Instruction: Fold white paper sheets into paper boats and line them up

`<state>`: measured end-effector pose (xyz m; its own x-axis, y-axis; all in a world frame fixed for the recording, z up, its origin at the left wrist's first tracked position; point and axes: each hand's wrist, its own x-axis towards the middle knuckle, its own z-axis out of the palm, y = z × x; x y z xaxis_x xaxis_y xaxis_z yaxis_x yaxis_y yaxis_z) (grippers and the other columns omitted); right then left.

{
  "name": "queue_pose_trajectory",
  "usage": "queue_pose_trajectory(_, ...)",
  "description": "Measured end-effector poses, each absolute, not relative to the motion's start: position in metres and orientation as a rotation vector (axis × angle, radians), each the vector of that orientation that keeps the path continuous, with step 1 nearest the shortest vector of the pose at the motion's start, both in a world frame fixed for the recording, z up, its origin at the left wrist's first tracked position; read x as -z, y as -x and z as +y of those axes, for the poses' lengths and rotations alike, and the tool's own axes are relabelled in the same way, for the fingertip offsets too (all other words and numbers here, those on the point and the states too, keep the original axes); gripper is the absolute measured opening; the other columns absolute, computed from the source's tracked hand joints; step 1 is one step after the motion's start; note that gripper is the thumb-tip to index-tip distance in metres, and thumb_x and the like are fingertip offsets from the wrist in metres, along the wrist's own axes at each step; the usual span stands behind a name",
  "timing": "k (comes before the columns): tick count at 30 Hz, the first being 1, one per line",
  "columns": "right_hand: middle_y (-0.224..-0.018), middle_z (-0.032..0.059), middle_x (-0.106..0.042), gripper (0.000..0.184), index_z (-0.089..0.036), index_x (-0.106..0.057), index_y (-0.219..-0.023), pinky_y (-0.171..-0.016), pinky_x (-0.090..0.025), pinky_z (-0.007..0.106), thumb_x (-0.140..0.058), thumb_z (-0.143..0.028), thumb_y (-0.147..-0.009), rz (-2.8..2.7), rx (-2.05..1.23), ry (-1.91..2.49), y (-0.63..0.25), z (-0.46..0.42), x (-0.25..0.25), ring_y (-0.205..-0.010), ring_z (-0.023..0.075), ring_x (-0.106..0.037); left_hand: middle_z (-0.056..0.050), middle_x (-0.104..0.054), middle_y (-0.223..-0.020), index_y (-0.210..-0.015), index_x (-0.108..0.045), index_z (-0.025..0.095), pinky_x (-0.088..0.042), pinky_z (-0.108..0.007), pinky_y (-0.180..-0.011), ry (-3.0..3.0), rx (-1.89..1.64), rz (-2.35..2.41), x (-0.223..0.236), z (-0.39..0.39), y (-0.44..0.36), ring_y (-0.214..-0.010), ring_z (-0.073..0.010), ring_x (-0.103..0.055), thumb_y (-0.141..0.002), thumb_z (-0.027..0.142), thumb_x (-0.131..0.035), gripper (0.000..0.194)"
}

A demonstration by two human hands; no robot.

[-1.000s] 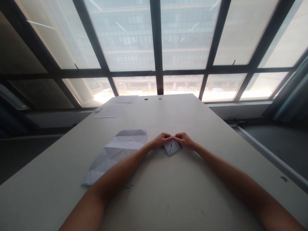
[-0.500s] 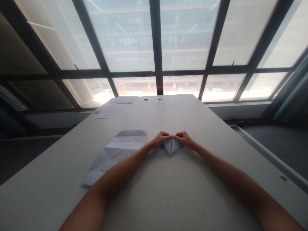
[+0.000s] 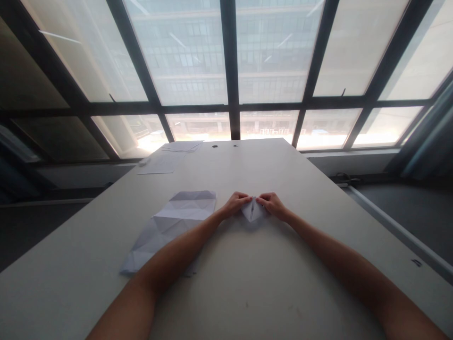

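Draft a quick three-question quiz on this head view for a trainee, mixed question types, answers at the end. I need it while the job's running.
1. True or false: the left hand and the right hand both hold the small folded paper.
2. Which arm partly hides the large creased sheet from the camera? A) the right; B) the left; C) neither.
3. Fill in the blank: beyond the far end of the white table stands a row of dark-framed ____.

Key:
1. True.
2. B; the left arm crosses in front of it.
3. Windows.
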<state>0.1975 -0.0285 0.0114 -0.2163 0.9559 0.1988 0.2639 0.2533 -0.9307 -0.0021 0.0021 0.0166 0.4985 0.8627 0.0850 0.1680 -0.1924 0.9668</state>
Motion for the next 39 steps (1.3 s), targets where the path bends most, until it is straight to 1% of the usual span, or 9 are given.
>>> queue_pose_trajectory(6, -0.053, -0.0046, -0.041, 0.038, -0.017, -0.058, -0.058, -0.048, -0.025, 0.024, -0.060, -0.050, -0.077, -1.664, -0.967, 1.159, -0.199, -0.027, -0.012, -0.051, 0.0099, -0.034, 0.005, -0.040, -0.052, -0.058, -0.060, 0.013, -0.019, -0.023, -0.048, -1.647, -0.846, 0.952, -0.018, 0.001, 0.002, -0.050, -0.0079, -0.032, -0.073, 0.059, -0.067, 0.050)
queue_pose_trajectory(10, -0.055, -0.0034, -0.046, 0.037, -0.017, -0.059, -0.059, -0.050, -0.027, 0.025, -0.058, -0.050, -0.076, -1.634, -0.915, 1.196, -0.202, -0.023, -0.011, -0.054, 0.0109, -0.037, 0.005, -0.040, -0.051, -0.054, -0.057, 0.014, -0.019, -0.023, -0.048, -1.640, -0.927, 1.033, -0.019, 0.002, 0.004, -0.049, -0.0082, -0.032, -0.075, 0.056, -0.065, 0.047)
queue_pose_trajectory(16, -0.053, -0.0033, -0.047, 0.037, -0.018, -0.057, -0.057, -0.050, -0.028, 0.025, -0.057, -0.050, -0.075, -1.515, -0.855, 1.237, -0.203, -0.018, -0.006, -0.052, 0.0114, -0.038, -0.001, -0.060, -0.061, -0.077, -0.075, 0.010, -0.032, -0.023, -0.054, -1.599, -1.053, 1.079, -0.015, 0.005, 0.002, -0.056, -0.0121, -0.047, -0.079, 0.051, -0.061, 0.044)
queue_pose_trajectory(22, -0.052, -0.0023, -0.050, 0.037, -0.019, -0.058, -0.059, -0.049, -0.030, 0.025, -0.054, -0.051, -0.077, -1.413, -0.828, 1.251, -0.205, -0.014, 0.001, -0.050, 0.0120, -0.041, -0.001, -0.059, -0.058, -0.077, -0.075, 0.009, -0.032, -0.023, -0.053, -1.532, -1.175, 1.109, -0.009, 0.010, 0.002, -0.054, -0.0120, -0.048, -0.077, 0.055, -0.064, 0.048)
queue_pose_trajectory(27, -0.049, -0.0020, -0.049, 0.038, -0.020, -0.055, -0.057, -0.049, -0.031, 0.026, -0.054, -0.050, -0.080, -1.350, -0.766, 1.241, -0.208, -0.013, 0.001, -0.049, 0.0128, -0.042, 0.002, -0.052, -0.054, -0.074, -0.073, 0.011, -0.030, -0.022, -0.049, -1.521, -1.226, 1.120, -0.011, 0.012, 0.002, -0.051, -0.0101, -0.043, -0.078, 0.057, -0.064, 0.047)
queue_pose_trajectory(30, -0.049, -0.0016, -0.049, 0.039, -0.021, -0.054, -0.059, -0.047, -0.032, 0.026, -0.054, -0.052, -0.082, -1.299, -0.727, 1.246, -0.210, -0.012, 0.001, -0.049, 0.0133, -0.043, 0.003, -0.048, -0.053, -0.068, -0.067, 0.013, -0.033, -0.021, -0.047, -1.515, -1.262, 1.114, -0.011, 0.013, 0.002, -0.050, -0.0095, -0.041, -0.078, 0.059, -0.064, 0.047)
queue_pose_trajectory(33, -0.049, -0.0017, -0.050, 0.039, -0.021, -0.055, -0.063, -0.046, -0.034, 0.026, -0.054, -0.055, -0.082, -1.239, -0.707, 1.239, -0.212, -0.010, 0.004, -0.047, 0.0135, -0.045, 0.005, -0.045, -0.055, -0.065, -0.057, 0.016, -0.041, -0.020, -0.047, -1.451, -1.305, 1.088, -0.009, 0.015, 0.002, -0.051, -0.0093, -0.044, -0.078, 0.059, -0.065, 0.046)
queue_pose_trajectory(36, -0.049, -0.0024, -0.052, 0.037, -0.022, -0.054, -0.068, -0.044, -0.035, 0.025, -0.053, -0.056, -0.083, -1.175, -0.696, 1.220, -0.213, -0.006, 0.007, -0.044, 0.0134, -0.046, 0.005, -0.046, -0.063, -0.073, -0.051, 0.017, -0.052, -0.023, -0.051, -1.344, -1.329, 1.067, -0.004, 0.019, 0.001, -0.054, -0.0093, -0.049, -0.080, 0.059, -0.067, 0.045)
queue_pose_trajectory(39, -0.048, -0.0024, -0.054, 0.036, -0.022, -0.052, -0.074, -0.041, -0.036, 0.024, -0.051, -0.056, -0.084, -1.124, -0.710, 1.207, -0.213, -0.004, 0.010, -0.041, 0.0133, -0.048, 0.003, -0.051, -0.071, -0.079, -0.047, 0.018, -0.059, -0.028, -0.056, -1.259, -1.332, 1.031, 0.000, 0.022, 0.001, -0.059, -0.0094, -0.054, -0.085, 0.056, -0.065, 0.043)
